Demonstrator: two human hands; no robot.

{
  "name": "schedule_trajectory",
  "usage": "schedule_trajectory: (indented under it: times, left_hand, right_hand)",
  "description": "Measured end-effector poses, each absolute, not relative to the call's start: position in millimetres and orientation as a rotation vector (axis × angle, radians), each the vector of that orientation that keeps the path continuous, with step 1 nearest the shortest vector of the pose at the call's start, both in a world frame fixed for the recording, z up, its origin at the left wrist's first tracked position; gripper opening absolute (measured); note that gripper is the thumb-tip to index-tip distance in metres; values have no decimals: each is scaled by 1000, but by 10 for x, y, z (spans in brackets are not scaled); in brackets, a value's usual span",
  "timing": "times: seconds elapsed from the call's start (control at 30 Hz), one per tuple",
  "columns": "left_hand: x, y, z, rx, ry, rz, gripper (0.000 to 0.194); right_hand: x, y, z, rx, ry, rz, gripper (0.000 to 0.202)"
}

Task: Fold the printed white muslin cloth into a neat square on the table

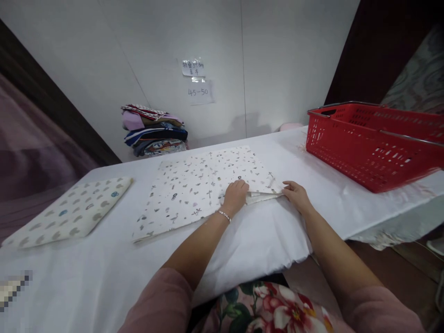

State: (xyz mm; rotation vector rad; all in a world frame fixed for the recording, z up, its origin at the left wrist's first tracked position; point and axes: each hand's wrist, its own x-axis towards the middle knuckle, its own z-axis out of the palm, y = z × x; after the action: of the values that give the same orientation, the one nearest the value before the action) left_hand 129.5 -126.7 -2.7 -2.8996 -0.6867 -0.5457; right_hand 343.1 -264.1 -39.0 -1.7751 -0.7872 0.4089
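Observation:
A white cloth with small printed figures point(194, 185) lies folded flat on the white-covered table point(104, 277). My left hand point(236, 196), with a bracelet at its wrist, is closed on the cloth's near edge, right of its middle. My right hand point(295, 194) pinches the near right corner between thumb and fingers. Between my hands the edge is slightly parted, showing layers beneath. To the left lies another folded cloth, cream with grey heart-like shapes point(76, 210), touched by neither hand.
A red plastic basket point(347, 148) with metal handles stands on the table at the right. Folded fabrics point(156, 134) are stacked at the back left, by the wall. Two paper notes point(201, 91) hang on the wall. The table's front edge runs close to my body.

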Motion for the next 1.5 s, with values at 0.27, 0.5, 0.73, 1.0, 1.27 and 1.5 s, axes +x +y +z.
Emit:
schedule_trajectory:
  times: [0.27, 0.5, 0.73, 1.0, 1.27, 1.5]
  left_hand:
    - [1232, -1320, -108, -3004, -422, -398, 25]
    - [1170, -1381, -165, -3092, -560, -314, 26]
    - [1016, -1499, -113, -3123, -558, -384, 24]
    - [978, -1501, -27, -3051, -611, -311, 20]
    - [983, -1551, 38, -3070, -685, -241, 22]
    - [995, -1568, -81, -2973, -642, -277, 22]
  right_hand:
    - [3440, -2640, -416, -1780, -802, 402, 44]
    - [3452, -2634, -394, -1903, -829, 332, 43]
    - [3435, -2639, -364, -2005, -852, 263, 41]
    - [3456, -2658, -200, -1713, -573, 741, 37]
    - [3490, -2730, 37, -1680, -557, 878, 27]
    - [3478, -2747, -27, -1867, -527, 891, 27]
